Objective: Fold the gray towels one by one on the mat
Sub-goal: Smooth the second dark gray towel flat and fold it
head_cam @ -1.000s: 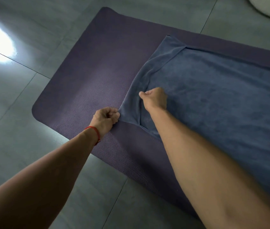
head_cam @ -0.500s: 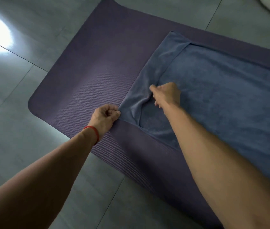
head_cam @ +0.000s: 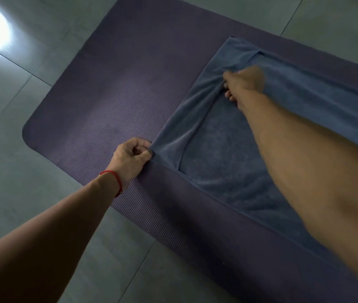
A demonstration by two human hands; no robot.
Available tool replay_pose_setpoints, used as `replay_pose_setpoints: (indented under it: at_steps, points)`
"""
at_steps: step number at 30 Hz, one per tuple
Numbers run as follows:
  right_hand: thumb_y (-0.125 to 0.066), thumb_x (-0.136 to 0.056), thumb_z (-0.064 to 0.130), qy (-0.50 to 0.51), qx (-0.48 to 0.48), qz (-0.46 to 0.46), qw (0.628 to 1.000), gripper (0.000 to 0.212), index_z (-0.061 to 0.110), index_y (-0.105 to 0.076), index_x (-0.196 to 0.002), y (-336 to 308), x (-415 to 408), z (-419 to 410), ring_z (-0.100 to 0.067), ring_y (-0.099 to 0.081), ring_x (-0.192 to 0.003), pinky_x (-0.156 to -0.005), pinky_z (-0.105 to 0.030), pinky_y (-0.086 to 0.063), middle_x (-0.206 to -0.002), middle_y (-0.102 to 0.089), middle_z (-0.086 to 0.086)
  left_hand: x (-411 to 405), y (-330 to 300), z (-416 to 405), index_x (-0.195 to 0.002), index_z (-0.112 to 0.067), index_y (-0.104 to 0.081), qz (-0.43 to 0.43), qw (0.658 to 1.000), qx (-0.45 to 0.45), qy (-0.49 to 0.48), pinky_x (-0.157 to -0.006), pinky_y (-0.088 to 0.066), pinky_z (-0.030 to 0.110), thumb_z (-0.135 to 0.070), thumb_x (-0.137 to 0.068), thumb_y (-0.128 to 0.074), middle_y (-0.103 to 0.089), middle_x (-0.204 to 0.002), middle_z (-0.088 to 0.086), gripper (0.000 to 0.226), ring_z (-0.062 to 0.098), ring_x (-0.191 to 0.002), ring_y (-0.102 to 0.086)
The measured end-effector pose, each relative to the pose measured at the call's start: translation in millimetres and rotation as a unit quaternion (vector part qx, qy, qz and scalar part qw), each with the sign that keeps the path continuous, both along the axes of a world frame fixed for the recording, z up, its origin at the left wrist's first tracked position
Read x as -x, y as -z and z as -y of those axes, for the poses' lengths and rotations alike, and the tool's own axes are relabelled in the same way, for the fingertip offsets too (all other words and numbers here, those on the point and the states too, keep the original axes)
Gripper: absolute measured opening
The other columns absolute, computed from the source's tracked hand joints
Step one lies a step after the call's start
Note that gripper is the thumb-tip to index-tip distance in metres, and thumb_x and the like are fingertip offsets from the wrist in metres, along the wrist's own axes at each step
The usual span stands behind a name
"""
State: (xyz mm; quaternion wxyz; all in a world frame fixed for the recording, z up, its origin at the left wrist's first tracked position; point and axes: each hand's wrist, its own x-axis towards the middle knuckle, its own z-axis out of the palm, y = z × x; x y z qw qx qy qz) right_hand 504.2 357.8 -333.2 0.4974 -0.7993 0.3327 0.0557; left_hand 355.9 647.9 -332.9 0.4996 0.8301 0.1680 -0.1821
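- Towel (head_cam: pixel 305 110): gray-blue terry cloth, spread flat on the right part of the mat (head_cam: pixel 112 101), running out of view to the right. Its left end is doubled back on itself in a narrow band, raised along the loose edge.
- Handling, judged: soft and limp, no stiffness at all; it sags between the 2 grip points and drapes in a curve. Light enough for a pinch. The nap likely drags on the ribbed mat, so lifting should serve better than sliding.
- Where to hold, judged: corners and the hem edge. A grip mid-panel would only bunch the cloth.
- Left hand (head_cam: pixel 131 159): fingers curled, pinching the near left corner of the towel, low against the mat.
- Right hand (head_cam: pixel 244 83): fingers closed on the loose edge of the turned-back band, farther up, holding it slightly off the layer below. Image is blurred here; exact finger placement unclear.
- Red cord (head_cam: pixel 116 181) on the left wrist.
- Mat: purple, ribbed, rounded corners, lying on a gray tiled floor (head_cam: pixel 20 193). Bare mat to the left of the towel.
- Bright glare on the tiles at upper left. Edge of a pale object at the top right corner, too little showing to name.
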Motion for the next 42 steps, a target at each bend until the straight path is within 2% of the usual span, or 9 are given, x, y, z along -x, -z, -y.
replay_pose_setpoints:
  at_steps: [3,8,12,19,24,28,34,38,42]
  points:
    - [-0.058,-0.088,0.03,-0.042,0.025,0.058,0.997,0.035,0.007,-0.064,-0.113,1,8,3,-0.019,-0.072,-0.068,-0.068,-0.037,-0.062,-0.083,-0.074,-0.01,-1,0,-1,-0.086,-0.021,-0.069,0.001,1.0,-0.001,-0.001,-0.069,-0.048,0.031,-0.002,-0.089,-0.063,-0.061,-0.076,-0.002,0.02,0.013,-0.072,-0.057]
    - [-0.052,-0.09,0.04,-0.284,0.217,0.173,0.918,0.07,0.006,-0.037,-0.15,17,112,-52,-0.035,-0.038,-0.139,-0.117,-0.049,-0.03,-0.151,-0.038,-0.021,-4,0,-8,-0.083,-0.022,-0.068,-0.004,1.0,-0.011,-0.008,-0.062,-0.044,0.027,-0.003,-0.09,-0.063,-0.058,-0.073,-0.004,0.021,0.01,-0.066,-0.053]
    - [-0.03,-0.099,0.058,-0.417,0.423,0.043,0.803,0.075,0.019,-0.014,-0.161,28,214,-68,-0.038,-0.001,-0.154,-0.115,-0.072,-0.001,-0.168,-0.005,-0.015,-2,0,-4,-0.085,-0.019,-0.066,0.01,0.999,-0.043,0.01,-0.058,-0.044,0.021,-0.003,-0.091,-0.063,-0.056,-0.072,-0.004,0.017,0.004,-0.059,-0.051]
    - [-0.024,-0.102,0.057,-0.413,0.442,-0.035,0.796,0.069,0.027,-0.006,-0.162,19,320,23,-0.031,0.007,-0.156,-0.11,-0.077,-0.01,-0.169,0.004,-0.009,7,-9,37,-0.113,-0.007,-0.051,0.058,0.965,-0.251,0.056,-0.086,-0.041,0.042,-0.011,-0.084,-0.066,-0.057,-0.113,0.017,0.033,0.035,-0.104,-0.052]
    - [-0.023,-0.104,0.046,-0.494,0.424,-0.066,0.756,0.062,0.028,-0.01,-0.162,-9,381,148,-0.021,0.002,-0.156,-0.124,-0.054,-0.014,-0.17,0.001,0.0,39,-19,119,-0.118,-0.007,-0.048,0.268,0.852,-0.397,0.212,-0.088,-0.033,0.056,-0.013,-0.072,-0.063,-0.042,-0.127,0.024,0.049,0.041,-0.112,-0.041]
    - [-0.003,-0.096,0.059,-0.422,0.414,-0.155,0.792,0.075,0.025,-0.027,-0.159,-61,431,246,-0.027,-0.026,-0.152,-0.119,-0.048,-0.029,-0.167,-0.019,-0.006,55,-30,223,-0.138,-0.018,-0.047,0.331,0.757,-0.333,0.455,-0.098,-0.033,0.059,-0.029,-0.077,-0.059,-0.035,-0.149,0.014,0.063,0.037,-0.131,-0.035]
    - [-0.022,-0.093,0.057,-0.315,0.421,-0.166,0.834,0.072,0.014,-0.057,-0.139,-110,512,363,-0.035,-0.064,-0.119,-0.097,-0.052,-0.054,-0.135,-0.06,-0.013,74,-40,373,-0.158,-0.036,-0.016,0.314,0.595,-0.342,0.656,-0.114,-0.016,0.066,-0.047,-0.099,-0.036,-0.003,-0.167,0.004,0.063,0.033,-0.152,-0.004]
    - [-0.035,-0.093,0.051,-0.18,0.4,-0.165,0.883,0.06,0.011,-0.062,-0.128,-83,527,420,-0.041,-0.065,-0.11,-0.093,-0.054,-0.053,-0.123,-0.064,-0.018,81,-30,453,-0.158,-0.042,-0.005,0.263,0.583,-0.351,0.684,-0.115,-0.008,0.069,-0.053,-0.102,-0.027,0.012,-0.167,-0.002,0.061,0.033,-0.153,0.009]
    - [-0.048,-0.093,0.038,0.015,0.36,-0.179,0.915,0.039,0.013,-0.06,-0.121,-40,513,474,-0.043,-0.063,-0.109,-0.094,-0.051,-0.051,-0.12,-0.064,-0.023,72,-11,523,-0.157,-0.045,0.003,0.222,0.63,-0.353,0.655,-0.116,-0.004,0.07,-0.055,-0.103,-0.022,0.019,-0.167,-0.002,0.06,0.032,-0.153,0.016]
